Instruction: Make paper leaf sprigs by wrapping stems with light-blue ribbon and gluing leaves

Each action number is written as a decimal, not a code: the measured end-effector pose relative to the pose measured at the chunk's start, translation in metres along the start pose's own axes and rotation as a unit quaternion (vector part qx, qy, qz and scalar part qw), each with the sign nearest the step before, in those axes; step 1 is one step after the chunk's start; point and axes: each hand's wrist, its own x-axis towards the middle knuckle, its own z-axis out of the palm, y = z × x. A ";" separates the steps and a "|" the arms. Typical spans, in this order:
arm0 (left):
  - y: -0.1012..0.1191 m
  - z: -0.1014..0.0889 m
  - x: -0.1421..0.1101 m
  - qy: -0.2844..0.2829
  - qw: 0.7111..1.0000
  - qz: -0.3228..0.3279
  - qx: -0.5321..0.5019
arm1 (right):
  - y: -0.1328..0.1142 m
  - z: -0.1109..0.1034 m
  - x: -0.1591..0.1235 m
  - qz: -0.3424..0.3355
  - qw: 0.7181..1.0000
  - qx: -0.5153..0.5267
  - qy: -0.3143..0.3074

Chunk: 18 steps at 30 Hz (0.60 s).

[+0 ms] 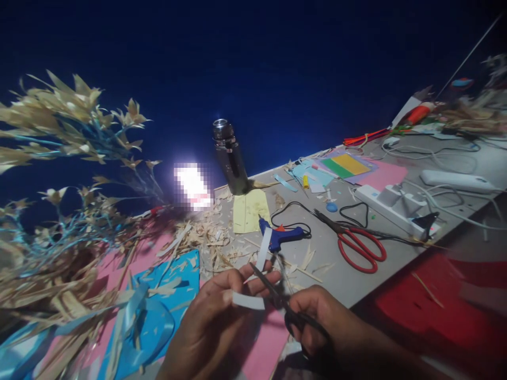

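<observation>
My left hand point(214, 316) pinches a narrow white paper strip point(262, 249) that stands up from my fingers. A second short piece of white strip point(247, 301) lies across my fingers. My right hand point(317, 322) grips black scissors point(277, 295), fingers through the handles. The blades are parted and point up-left at the base of the strip. Both hands hover over the near edge of a grey table point(325, 253).
A blue glue gun point(282, 236), red-handled scissors point(358, 245), a yellow sheet point(250, 210), a steel bottle point(230, 157), a white power strip point(396, 208) with cables and coloured papers point(344, 166) lie on the table. Straw-and-blue-stem craft flowers point(59, 174) fill the left. Pink and blue sheets point(174, 285) lie under shavings.
</observation>
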 end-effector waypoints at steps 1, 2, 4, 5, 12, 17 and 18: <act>0.000 -0.001 0.000 -0.001 1.000 0.002 0.000 | 0.000 -0.002 -0.002 -0.012 1.000 -0.010 0.008; 0.000 -0.002 0.000 0.003 1.000 0.007 0.001 | -0.002 -0.006 -0.004 -0.024 0.999 -0.033 0.020; 0.000 -0.006 -0.002 0.021 1.000 0.016 -0.001 | -0.009 -0.019 -0.011 -0.050 0.990 -0.115 0.069; 0.000 -0.008 -0.004 0.034 0.999 0.020 -0.004 | -0.014 -0.029 -0.015 -0.067 0.976 -0.175 0.107; 0.007 -0.022 -0.012 0.111 0.993 0.016 0.020 | -0.030 -0.110 -0.042 -0.156 0.709 -0.616 0.305; 0.050 -0.060 -0.009 0.166 0.958 0.106 0.207 | -0.030 -0.121 -0.040 -0.111 0.647 -0.704 0.272; 0.061 -0.070 -0.010 0.180 0.941 0.143 0.246 | -0.031 -0.120 -0.039 -0.093 0.641 -0.714 0.266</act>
